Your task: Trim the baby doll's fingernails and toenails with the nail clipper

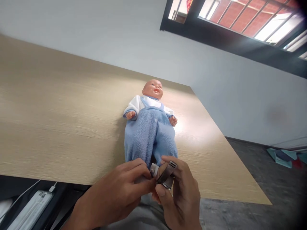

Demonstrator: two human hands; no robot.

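Observation:
A baby doll (151, 127) in blue fleece overalls and a white top lies on its back, its head away from me. My right hand (182, 191) grips a silver nail clipper (168, 175) between thumb and fingers, at the doll's feet. Beside it, my left hand (124, 185) has its fingers closed around the end of the doll's leg, apparently on a foot. The clipper's lower end is close to the left fingertips; whether it touches the doll is hidden. A bit of white cloth (154, 168) shows between my hands.
The doll rests on a light wooden table (72, 111) against a pale wall (96, 28). A white power strip or device (33, 209) with a cable sits below the near left edge. A barred window (240, 22) is upper right; teal items (281, 157) lie on the grey floor.

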